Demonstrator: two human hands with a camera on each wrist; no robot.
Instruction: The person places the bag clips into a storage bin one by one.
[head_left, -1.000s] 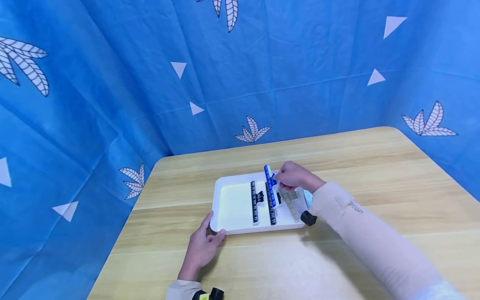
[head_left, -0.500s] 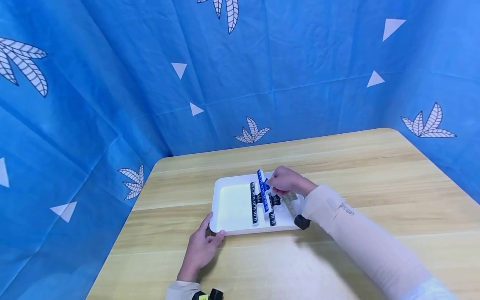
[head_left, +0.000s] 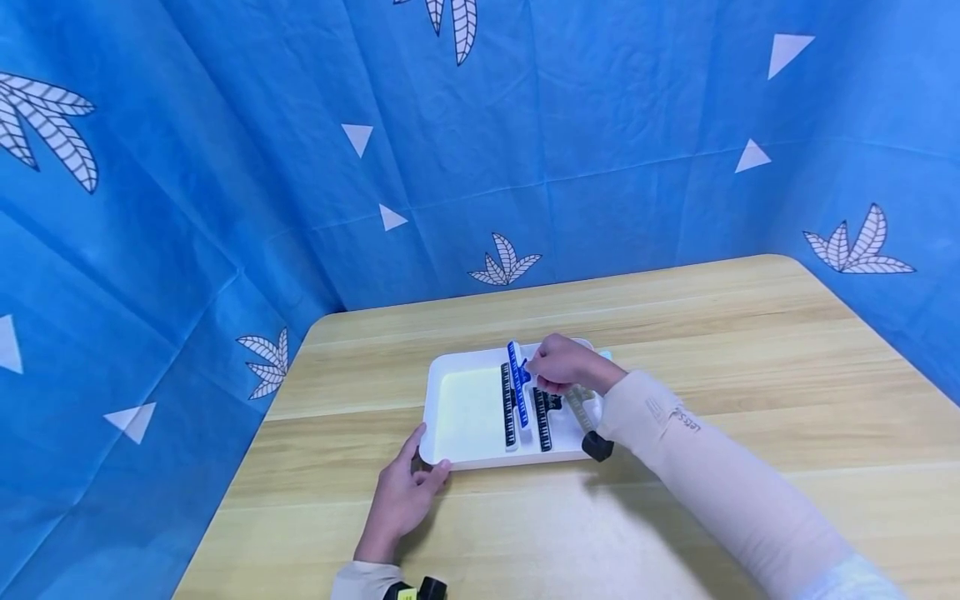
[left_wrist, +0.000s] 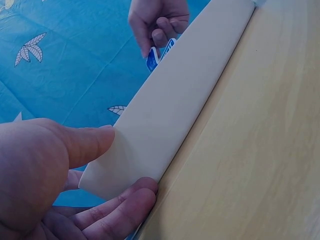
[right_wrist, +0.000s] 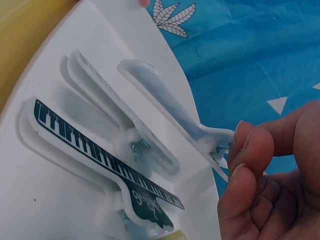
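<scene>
A white tray (head_left: 467,417) lies on the table, and my left hand (head_left: 405,493) grips its near left corner. In the left wrist view the thumb lies on the tray's wall, other fingers at its lower edge. My right hand (head_left: 567,363) pinches the handle of a blue clip (head_left: 518,392) with a piano-key print, held tilted over the tray. Just beneath it in the head view is a black piano-print clip (head_left: 508,427). A second black clip (head_left: 543,427) lies to its right, its print facing the camera in the right wrist view. A beige clip (head_left: 578,408) is partly hidden by my right wrist.
Wood-grain table (head_left: 712,333) surrounds the tray. A blue curtain (head_left: 637,108) with leaf and triangle prints hangs behind and at the sides. A pale blue bit (head_left: 606,355) shows at the tray's right end, mostly behind my right arm.
My right hand has carried the blue clip leftward and slightly nearer, from over the second black clip to beside the leftmost one. My left hand has stayed on the tray corner.
</scene>
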